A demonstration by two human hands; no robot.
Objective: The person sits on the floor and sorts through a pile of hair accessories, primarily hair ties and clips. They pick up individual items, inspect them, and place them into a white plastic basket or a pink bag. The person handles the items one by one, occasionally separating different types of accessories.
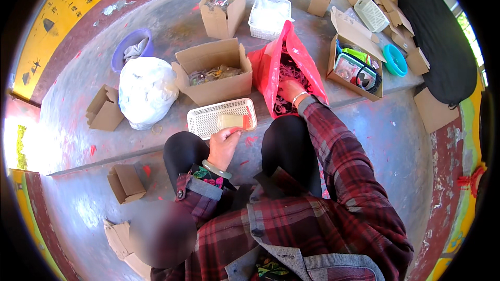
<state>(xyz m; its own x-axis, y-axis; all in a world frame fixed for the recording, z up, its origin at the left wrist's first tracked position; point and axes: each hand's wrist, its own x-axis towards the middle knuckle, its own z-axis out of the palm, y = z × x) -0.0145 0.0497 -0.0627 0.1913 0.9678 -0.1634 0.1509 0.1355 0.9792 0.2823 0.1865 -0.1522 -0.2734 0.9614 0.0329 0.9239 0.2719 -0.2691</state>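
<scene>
My left hand (224, 148), with a pale bangle at its wrist, pinches the lower corner of a small clear packet with a red edge (233, 121). The packet is over a white perforated plastic basket (200, 120) in front of my knees. To the right, my right hand (290, 89) reaches into an open red plastic bag (268, 65). Inside that bag lies a heap of dark pink, string-like pieces (285, 106). The right fingers are partly hidden among these pieces, so their grip cannot be made out.
An open cardboard box (216, 91) with small bagged items stands behind the basket. Left of it are a full white plastic bag (146, 91) and a purple basin (119, 54). On the right sit a box of odds and ends (338, 77) and a teal basin (396, 61).
</scene>
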